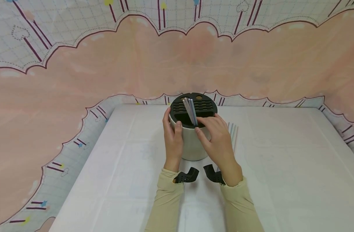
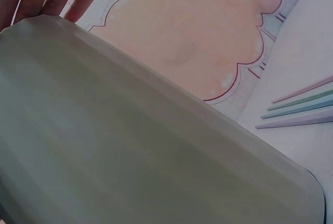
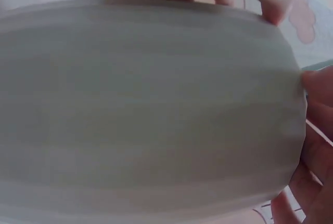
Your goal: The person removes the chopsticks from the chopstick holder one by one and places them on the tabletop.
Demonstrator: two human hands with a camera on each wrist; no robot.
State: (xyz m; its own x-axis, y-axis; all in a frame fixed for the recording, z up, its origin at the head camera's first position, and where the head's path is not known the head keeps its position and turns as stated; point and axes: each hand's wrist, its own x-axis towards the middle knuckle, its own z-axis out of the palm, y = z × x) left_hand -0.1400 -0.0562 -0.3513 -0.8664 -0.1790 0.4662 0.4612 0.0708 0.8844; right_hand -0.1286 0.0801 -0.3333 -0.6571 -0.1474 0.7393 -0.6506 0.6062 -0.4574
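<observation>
A pale ribbed utensil holder (image 1: pixel 193 146) with a dark slotted lid (image 1: pixel 177 113) stands upright on the table. Several slim pale chopsticks (image 1: pixel 191 112) lean up out of the lid's wide front opening. My left hand (image 1: pixel 173 141) grips the holder's left side, thumb up at the front rim. At the front right of the rim, my right hand (image 1: pixel 219 138) holds on, thumb on the front edge and index finger close to the chopsticks. The holder's wall (image 3: pixel 156 104) fills most of the right wrist view.
Several pastel chopsticks (image 2: pixel 302 109), pink, green, blue and purple, lie side by side on the white table (image 1: pixel 287 167), right of the holder and partly behind my right hand. A patterned cloth (image 1: pixel 252 71) hangs beyond the table's far edge.
</observation>
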